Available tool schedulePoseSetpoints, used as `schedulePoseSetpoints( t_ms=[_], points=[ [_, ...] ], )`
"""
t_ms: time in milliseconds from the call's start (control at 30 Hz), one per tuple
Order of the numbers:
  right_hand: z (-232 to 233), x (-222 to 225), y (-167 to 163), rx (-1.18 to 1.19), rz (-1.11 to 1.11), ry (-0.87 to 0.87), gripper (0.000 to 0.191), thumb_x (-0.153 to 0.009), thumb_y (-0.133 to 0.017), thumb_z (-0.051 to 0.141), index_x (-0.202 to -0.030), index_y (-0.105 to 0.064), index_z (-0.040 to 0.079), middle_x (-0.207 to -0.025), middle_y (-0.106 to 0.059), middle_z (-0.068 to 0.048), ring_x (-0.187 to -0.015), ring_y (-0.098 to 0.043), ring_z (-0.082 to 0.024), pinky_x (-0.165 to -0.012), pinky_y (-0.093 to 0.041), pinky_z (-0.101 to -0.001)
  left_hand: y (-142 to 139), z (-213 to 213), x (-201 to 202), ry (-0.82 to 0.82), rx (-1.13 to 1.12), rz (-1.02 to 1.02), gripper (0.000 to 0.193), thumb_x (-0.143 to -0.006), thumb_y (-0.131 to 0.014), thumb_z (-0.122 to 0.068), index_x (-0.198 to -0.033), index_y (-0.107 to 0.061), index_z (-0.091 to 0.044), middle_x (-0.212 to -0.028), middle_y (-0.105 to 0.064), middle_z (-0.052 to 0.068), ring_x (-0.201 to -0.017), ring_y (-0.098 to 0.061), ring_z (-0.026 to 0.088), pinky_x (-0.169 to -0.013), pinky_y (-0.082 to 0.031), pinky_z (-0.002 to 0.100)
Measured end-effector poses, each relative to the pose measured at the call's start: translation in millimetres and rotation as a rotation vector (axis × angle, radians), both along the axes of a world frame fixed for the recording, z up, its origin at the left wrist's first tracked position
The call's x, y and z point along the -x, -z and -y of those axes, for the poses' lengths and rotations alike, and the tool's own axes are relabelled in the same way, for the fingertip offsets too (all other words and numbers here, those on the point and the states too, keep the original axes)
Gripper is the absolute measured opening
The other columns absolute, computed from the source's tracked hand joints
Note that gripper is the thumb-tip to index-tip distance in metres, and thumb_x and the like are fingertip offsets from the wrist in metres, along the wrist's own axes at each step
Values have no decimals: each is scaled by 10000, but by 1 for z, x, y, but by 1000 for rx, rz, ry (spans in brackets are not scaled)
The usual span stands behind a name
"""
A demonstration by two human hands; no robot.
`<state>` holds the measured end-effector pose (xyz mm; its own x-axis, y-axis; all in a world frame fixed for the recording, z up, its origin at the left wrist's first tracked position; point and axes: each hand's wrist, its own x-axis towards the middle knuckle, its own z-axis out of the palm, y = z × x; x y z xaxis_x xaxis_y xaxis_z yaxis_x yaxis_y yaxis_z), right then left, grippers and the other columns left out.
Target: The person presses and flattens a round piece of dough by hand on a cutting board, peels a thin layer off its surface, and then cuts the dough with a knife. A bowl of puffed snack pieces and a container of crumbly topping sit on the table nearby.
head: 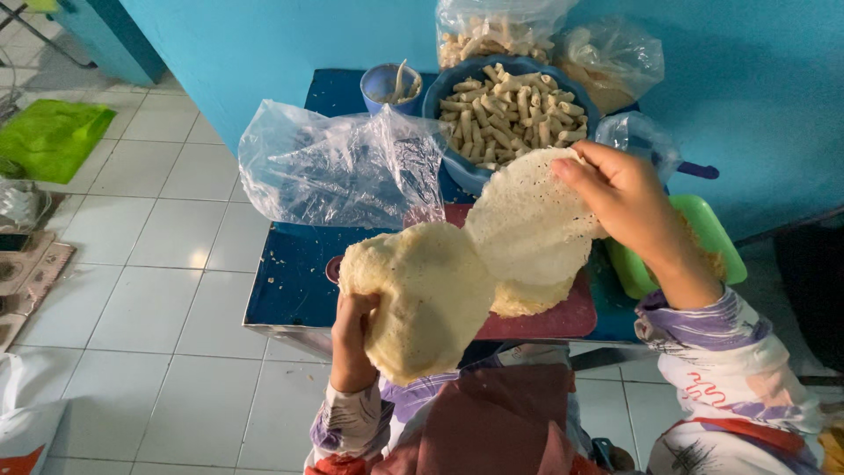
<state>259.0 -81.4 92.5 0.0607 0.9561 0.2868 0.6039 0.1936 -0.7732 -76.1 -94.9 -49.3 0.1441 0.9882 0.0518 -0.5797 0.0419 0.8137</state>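
A far blue bowl (510, 110) already brims with finished rolls, while the left hand (352, 339) grips a wrapper stack (422, 295) and the right hand (629, 198) pinches one sheet (527, 220) over the desk (290, 281)

Views: we've only got one, a head-worn cam, so no second view shares anything with it.
Position: we're up above the small blue table (290, 290), looking from the person's own side.
Direction: angled steeply down and forward, toward the blue wall (264, 44) behind the table.
Distance: pretty close, both hands and the sleeves fill the lower middle.
Edges: tiled floor (158, 264) runs off the left side, wall closes off the top.
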Motion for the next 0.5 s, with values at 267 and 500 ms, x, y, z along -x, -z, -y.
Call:
schedulePoseSetpoints(
  t_ms=[267,500],
  points=[
    [-1,-28,3,50,-30,3,267,-1060,-639,269,-977,-643,15,-728,-467,81,-664,-369,-1,-540,-316,-242,-20,-6,22,124,311,225,602,-826,-493,-209,-1378,-525,28,-1166,-688,207,-1027,-692,306,-872,-582,417],
    [7,-39,-14,-182,371,209,217,-1122,-675,243,-1097,-673,27,-661,-526,-67,-596,-435,-87,-523,-365,-304,-19,-3,14,22,269,22,588,-837,-527,-189,-1402,-524,-22,-1186,-663,126,-1046,-672,219,-894,-557,344]
  ],
)
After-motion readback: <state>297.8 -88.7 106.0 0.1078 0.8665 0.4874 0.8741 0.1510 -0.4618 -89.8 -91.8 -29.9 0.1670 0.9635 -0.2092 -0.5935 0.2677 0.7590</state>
